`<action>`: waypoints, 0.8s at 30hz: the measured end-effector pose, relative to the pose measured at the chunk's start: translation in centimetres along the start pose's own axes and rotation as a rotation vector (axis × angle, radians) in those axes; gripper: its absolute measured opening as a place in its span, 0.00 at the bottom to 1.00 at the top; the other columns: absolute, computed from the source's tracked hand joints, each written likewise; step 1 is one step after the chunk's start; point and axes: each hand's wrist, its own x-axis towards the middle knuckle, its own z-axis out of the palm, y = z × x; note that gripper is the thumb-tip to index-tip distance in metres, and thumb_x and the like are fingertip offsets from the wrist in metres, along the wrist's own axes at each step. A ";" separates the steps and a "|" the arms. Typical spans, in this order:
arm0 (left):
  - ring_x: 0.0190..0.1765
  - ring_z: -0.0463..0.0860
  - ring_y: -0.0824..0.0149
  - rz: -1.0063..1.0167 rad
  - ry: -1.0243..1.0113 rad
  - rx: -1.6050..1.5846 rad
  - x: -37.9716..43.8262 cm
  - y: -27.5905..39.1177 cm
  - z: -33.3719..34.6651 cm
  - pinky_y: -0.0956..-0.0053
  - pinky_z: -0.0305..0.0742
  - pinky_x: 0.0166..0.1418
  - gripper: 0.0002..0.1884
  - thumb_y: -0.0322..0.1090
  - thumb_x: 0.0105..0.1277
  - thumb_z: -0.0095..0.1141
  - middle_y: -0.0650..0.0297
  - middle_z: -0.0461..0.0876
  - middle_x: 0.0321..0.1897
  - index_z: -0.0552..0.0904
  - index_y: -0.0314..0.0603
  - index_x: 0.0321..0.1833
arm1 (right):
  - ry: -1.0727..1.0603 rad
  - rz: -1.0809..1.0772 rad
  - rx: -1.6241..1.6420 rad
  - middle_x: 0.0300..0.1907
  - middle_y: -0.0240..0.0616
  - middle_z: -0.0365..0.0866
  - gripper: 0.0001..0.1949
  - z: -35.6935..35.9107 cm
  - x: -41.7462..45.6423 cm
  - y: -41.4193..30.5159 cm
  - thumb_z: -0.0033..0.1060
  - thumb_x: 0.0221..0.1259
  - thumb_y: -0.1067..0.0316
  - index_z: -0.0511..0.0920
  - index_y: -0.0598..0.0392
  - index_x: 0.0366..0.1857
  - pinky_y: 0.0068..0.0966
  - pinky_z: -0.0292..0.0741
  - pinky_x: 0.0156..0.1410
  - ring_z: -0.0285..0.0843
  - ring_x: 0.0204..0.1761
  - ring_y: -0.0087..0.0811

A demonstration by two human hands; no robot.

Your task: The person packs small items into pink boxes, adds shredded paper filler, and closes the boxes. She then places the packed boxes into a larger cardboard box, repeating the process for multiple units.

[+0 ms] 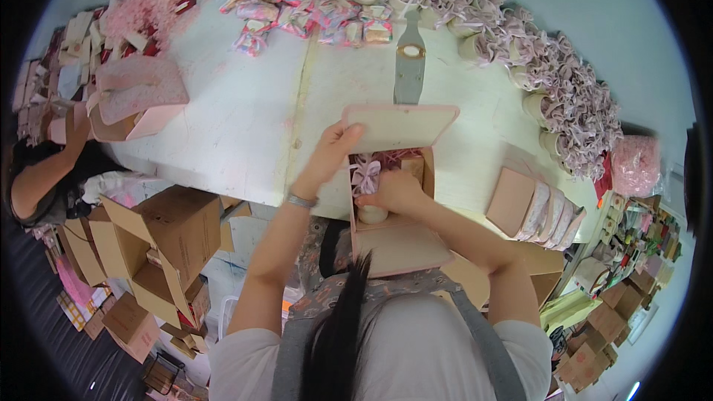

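Note:
A pink gift box (428,178) stands at the table's near edge, its lid (398,127) raised and its front flap (395,253) folded down towards me. My left hand (332,147) grips the lid's left edge, thumb on the inner face. Inside the box, my right hand (400,192) is around a small cream cup (372,215) topped with a lilac fabric bow (365,174). The thumb crosses the cup's upper part; the other fingertips are partly hidden. Behind that hand lie pink paper shreds (398,157) and a small tan carton (413,165).
Bow-topped cups (501,39) line the table's far right. Wrapped packets (301,0) lie at the back. A grey ribbon-like strap (410,61) extends behind the lid. Folded pink boxes (535,206) sit at right. At left, a co-worker's arm (50,172) reaches near another pink box (145,117); cartons (178,234) stand below.

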 end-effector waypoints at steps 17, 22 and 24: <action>0.57 0.69 0.55 0.424 0.215 1.901 27.8 2.8 0.2 0.54 0.58 0.66 0.44 0.49 0.35 0.72 0.57 0.72 0.51 0.67 0.41 0.58 | 0.267 -0.146 0.332 0.46 0.48 0.80 0.29 -0.7 -3.4 -0.4 0.65 0.48 0.45 0.76 0.57 0.50 0.35 0.77 0.46 0.80 0.43 0.45; 0.57 0.68 0.49 0.560 0.212 1.704 19.1 4.6 -0.9 0.52 0.57 0.65 0.44 0.49 0.33 0.72 0.49 0.71 0.50 0.67 0.33 0.54 | 0.092 -0.261 0.497 0.48 0.46 0.79 0.28 -5.2 -9.4 3.5 0.66 0.51 0.49 0.75 0.55 0.53 0.33 0.78 0.46 0.81 0.42 0.43; 0.56 0.68 0.46 0.677 0.272 1.462 13.2 7.0 -2.0 0.53 0.59 0.65 0.46 0.48 0.35 0.72 0.47 0.70 0.50 0.66 0.30 0.56 | 0.088 -0.355 0.784 0.48 0.45 0.79 0.28 -7.3 -10.1 4.4 0.66 0.52 0.50 0.74 0.55 0.55 0.32 0.78 0.46 0.81 0.42 0.42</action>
